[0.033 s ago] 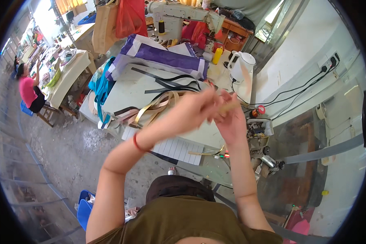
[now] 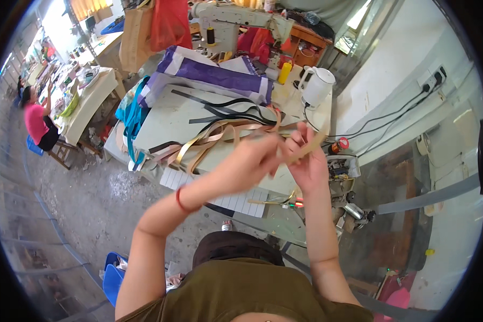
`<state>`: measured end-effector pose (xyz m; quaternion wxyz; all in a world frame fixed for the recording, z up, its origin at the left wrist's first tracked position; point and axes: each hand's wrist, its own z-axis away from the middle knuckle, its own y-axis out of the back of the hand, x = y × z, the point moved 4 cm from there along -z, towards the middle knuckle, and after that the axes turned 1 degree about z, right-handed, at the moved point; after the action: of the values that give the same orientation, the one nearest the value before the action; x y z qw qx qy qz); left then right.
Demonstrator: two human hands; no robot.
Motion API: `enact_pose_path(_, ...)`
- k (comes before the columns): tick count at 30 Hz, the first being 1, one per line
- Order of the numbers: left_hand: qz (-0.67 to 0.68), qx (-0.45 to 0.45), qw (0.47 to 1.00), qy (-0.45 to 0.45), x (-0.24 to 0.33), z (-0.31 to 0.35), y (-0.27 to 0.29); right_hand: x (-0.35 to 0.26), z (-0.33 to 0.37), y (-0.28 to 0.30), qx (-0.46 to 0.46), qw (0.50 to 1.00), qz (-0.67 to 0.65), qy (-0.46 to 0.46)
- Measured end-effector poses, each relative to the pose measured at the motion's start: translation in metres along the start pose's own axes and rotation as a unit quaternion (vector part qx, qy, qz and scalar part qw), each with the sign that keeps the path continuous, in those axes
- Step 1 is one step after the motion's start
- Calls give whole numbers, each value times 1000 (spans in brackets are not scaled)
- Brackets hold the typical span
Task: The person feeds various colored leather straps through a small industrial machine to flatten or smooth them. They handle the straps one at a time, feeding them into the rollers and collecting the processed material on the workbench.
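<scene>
A flat tan strap crosses my right hand, whose fingers are curled closed on it. My left hand, blurred by motion, is closed at the strap's near end, thumb and fingers together. Both hands are raised over the worktable. Left of them, a loose bundle of tan and gold straps lies on the tabletop. Several black straps lie just beyond the bundle.
Purple-and-white packaging lies behind the straps, before a sewing machine. A white kettle and yellow bottle stand at back right. A machine is beside my right forearm. A person sits far left.
My left hand has drawn back toward me and slightly left, a little farther from the right hand. More of the tan strap shows. The strap bundle on the table looks less covered.
</scene>
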<state>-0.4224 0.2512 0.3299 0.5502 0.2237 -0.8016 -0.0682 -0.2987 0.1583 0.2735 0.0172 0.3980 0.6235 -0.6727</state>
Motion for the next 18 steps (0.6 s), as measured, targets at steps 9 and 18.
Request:
enact_pose_path(9,123,51,961,242,-5,132,-93,16,159,41,67,977,38,-200)
enact_pose_path(18,89,-16,981,171,30,137,-145,-19,222,69,116,989,88,-5)
